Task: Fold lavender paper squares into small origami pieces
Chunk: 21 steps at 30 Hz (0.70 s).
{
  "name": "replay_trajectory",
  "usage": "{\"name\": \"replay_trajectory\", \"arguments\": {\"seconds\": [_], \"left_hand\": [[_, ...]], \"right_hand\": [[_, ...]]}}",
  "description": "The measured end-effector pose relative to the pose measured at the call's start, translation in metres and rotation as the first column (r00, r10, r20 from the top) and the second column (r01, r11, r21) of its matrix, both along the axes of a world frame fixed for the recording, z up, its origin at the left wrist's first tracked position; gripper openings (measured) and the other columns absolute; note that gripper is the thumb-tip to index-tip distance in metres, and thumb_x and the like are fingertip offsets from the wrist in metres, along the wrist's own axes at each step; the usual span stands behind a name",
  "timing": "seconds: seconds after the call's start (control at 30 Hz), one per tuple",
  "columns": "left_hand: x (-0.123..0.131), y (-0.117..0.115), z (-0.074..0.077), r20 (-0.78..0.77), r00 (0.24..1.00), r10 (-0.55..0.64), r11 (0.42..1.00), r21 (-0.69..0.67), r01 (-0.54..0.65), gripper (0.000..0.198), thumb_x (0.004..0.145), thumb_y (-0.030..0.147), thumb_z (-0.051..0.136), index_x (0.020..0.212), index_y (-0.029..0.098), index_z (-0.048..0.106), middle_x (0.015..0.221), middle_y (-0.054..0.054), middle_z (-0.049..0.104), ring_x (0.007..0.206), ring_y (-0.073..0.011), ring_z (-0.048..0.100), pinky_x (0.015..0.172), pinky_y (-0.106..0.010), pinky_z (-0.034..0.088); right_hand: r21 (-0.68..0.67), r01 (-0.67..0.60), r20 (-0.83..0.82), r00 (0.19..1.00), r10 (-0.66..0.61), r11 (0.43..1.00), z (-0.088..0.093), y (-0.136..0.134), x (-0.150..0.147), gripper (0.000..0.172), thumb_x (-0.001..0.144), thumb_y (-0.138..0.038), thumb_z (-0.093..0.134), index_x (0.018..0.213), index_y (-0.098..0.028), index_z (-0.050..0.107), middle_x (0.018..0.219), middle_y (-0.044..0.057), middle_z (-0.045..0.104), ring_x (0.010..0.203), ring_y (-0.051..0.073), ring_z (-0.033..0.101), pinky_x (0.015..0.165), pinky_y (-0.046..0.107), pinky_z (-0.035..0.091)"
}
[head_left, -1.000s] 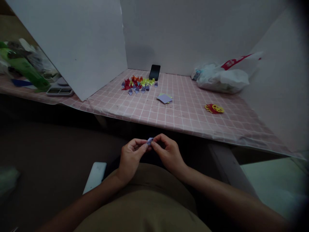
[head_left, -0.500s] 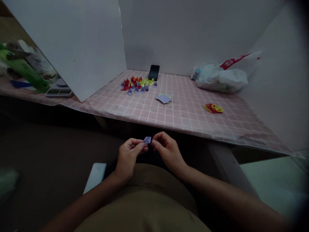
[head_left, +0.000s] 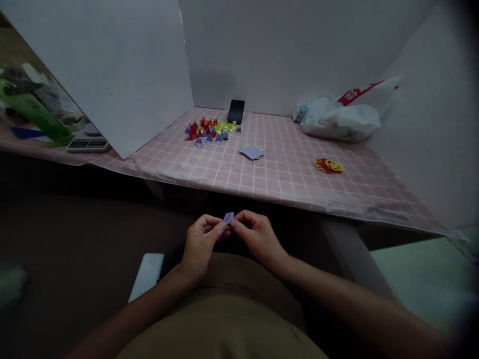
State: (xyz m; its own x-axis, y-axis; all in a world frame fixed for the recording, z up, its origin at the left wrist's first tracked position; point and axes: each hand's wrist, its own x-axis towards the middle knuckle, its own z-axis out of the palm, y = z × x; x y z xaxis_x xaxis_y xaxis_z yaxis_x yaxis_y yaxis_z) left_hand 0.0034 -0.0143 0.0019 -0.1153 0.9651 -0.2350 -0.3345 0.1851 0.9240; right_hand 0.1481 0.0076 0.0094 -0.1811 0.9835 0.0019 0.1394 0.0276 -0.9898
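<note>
A small folded piece of purple paper is held up between my two hands, in front of the table edge. My left hand pinches its left side between thumb and fingers. On the other side, my right hand closes thumb and forefinger on the paper's right edge. On the table beyond lies a stack of square paper sheets, purple on top. Farther back to the left stands a cluster of small folded paper pieces in red, orange, yellow and purple.
A black phone leans at the back wall. To the right are a white plastic bag and a red and yellow bundle. A white panel stands at left, with a scale and green bottle beyond. A white slab-like device lies near my left forearm.
My right hand has moved left and taken hold of the paper's right edge; before, its fingers were just apart from it. The view has shifted slightly.
</note>
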Motion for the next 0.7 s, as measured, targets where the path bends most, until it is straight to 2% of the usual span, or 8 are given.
{"name": "replay_trajectory", "arguments": {"seconds": [0.3,0.37,0.43,0.53,0.7], "left_hand": [[0.0003,0.0002,-0.0041,-0.039,0.999,-0.004,1.0,0.014,0.004,0.024,0.069,0.032,0.081,0.075,0.015,0.066,0.068,0.0,0.071,0.062,-0.0119,0.067,0.064,-0.024,0.055],[0.0004,0.0003,-0.0046,-0.036,0.999,0.01,1.0,0.021,-0.01,0.024,0.069,0.032,0.081,0.075,0.015,0.066,0.068,0.0,0.071,0.062,-0.0115,0.067,0.063,-0.023,0.054],[0.0006,0.0003,-0.0047,-0.024,1.0,0.017,1.0,0.024,-0.017,0.023,0.07,0.032,0.08,0.075,0.015,0.066,0.069,0.0,0.071,0.062,-0.0109,0.067,0.064,-0.022,0.053],[0.0005,-0.0002,-0.0044,-0.001,1.0,0.013,1.0,0.022,-0.013,0.023,0.071,0.032,0.08,0.076,0.014,0.066,0.07,0.0,0.072,0.062,-0.0103,0.066,0.064,-0.021,0.053],[-0.001,-0.002,-0.004,0.064,0.998,0.012,1.0,0.02,-0.013,0.021,0.072,0.031,0.079,0.077,0.014,0.066,0.071,0.0,0.071,0.063,-0.0099,0.065,0.065,-0.021,0.053]], "right_hand": [[0.02,-0.013,0.021,1.0,0.013,1.0,-0.0031,-0.0002,-0.001,0.02,0.082,-0.026,0.062,0.065,-0.018,0.057,0.063,-0.002,0.055,0.06,0.012,0.048,0.058,0.026,0.039],[0.038,-0.013,-0.003,1.0,0.013,0.999,-0.0055,-0.0001,-0.0011,0.016,0.082,-0.025,0.062,0.069,-0.018,0.056,0.066,-0.002,0.055,0.062,0.012,0.05,0.058,0.026,0.04],[0.068,-0.007,-0.052,0.999,0.011,0.998,-0.0078,-0.0002,-0.001,0.008,0.081,-0.023,0.064,0.082,-0.02,0.056,0.07,-0.003,0.056,0.064,0.013,0.052,0.059,0.025,0.042],[0.117,-0.027,-0.088,0.995,0.038,0.993,-0.0095,-0.0001,-0.0002,0.016,0.083,-0.02,0.063,0.097,-0.022,0.055,0.074,-0.004,0.056,0.067,0.013,0.055,0.06,0.025,0.044],[0.246,-0.092,-0.003,0.995,0.095,0.965,-0.0085,0.0027,0.0032,0.004,0.087,-0.019,0.062,0.09,-0.021,0.062,0.083,0.0,0.062,0.076,0.014,0.058,0.07,0.027,0.047]]}}
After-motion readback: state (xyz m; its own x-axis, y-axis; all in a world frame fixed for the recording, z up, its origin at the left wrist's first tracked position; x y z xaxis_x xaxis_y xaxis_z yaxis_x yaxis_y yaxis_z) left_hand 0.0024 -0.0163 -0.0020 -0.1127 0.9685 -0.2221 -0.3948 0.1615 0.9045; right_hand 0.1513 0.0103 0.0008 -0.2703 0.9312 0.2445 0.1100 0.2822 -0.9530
